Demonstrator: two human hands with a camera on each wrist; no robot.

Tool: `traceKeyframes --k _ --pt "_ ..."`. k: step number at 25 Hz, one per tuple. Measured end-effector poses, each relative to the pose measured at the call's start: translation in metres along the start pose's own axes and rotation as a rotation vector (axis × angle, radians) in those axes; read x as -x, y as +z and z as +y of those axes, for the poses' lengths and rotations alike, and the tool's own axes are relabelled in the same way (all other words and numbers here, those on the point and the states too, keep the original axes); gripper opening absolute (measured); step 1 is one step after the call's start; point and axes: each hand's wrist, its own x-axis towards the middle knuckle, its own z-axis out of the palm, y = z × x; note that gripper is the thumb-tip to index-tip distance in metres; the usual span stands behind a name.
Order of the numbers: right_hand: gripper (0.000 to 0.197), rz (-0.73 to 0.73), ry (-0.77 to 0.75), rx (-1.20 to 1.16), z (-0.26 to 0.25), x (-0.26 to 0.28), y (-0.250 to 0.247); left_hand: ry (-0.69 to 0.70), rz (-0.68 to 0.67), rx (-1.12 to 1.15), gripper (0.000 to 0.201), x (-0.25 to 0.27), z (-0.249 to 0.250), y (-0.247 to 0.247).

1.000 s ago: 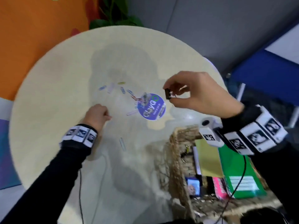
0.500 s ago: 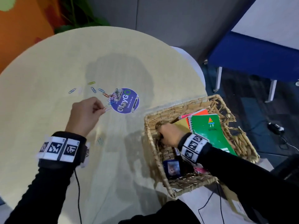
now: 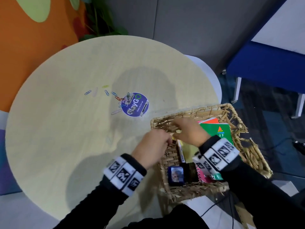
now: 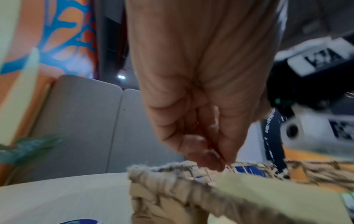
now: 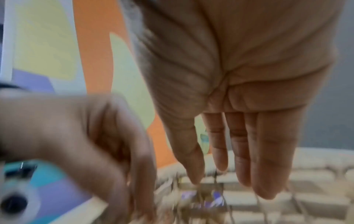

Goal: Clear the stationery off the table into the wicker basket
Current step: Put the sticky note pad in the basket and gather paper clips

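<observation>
Your left hand [image 3: 152, 146] hangs over the basket's [image 3: 257, 161] near-left rim, fingertips pinched together; on what, I cannot tell. Your right hand [image 3: 189, 131], fingers straight, is inside it. Paper clips [image 3: 105, 92] lie mid-table [image 3: 57, 129], well apart from the edges.

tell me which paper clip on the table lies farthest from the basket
The blue paper clip at the left end of the scatter, alone; the others lie closer to the round sticker and the basket.

Tan wicker basket [image 3: 194, 111], pale-yellow table [image 3: 66, 129] (purple sticker [image 3: 135, 104]).
</observation>
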Motion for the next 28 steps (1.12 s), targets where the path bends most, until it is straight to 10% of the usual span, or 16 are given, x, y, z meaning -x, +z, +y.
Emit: traceKeyframes --k 5,11,13,15,18,22,28 --pt "0.033 0.248 0.065 -0.245 0.029 0.071 -0.032 -0.060 -0.390 -0.410 0.021 -0.026 0.030 0.033" --pt "0.033 0.208 0.093 -0.314 0.051 0.114 -0.019 -0.118 -0.673 -0.607 0.005 -0.032 0.040 0.040" --pt "0.034 0.207 0.086 -0.300 0.049 0.113 -0.016 -0.118 -0.491 -0.453 0.009 -0.028 0.036 0.034" --pt "0.026 0.219 0.076 -0.322 0.045 0.108 -0.016 -0.133 -0.035 -0.086 0.017 -0.017 0.020 0.019" --pt "0.018 0.260 0.037 -0.393 0.033 0.096 -0.019 -0.469 0.452 0.219 0.016 0.011 -0.048 -0.005" --pt "0.016 0.291 -0.090 -0.453 -0.004 0.075 -0.029 -0.920 0.358 0.089 0.025 0.046 -0.139 -0.004" --pt "0.012 0.216 -0.234 -0.339 -0.071 0.011 -0.054 -1.041 0.264 0.206 0.026 0.034 -0.166 0.011"
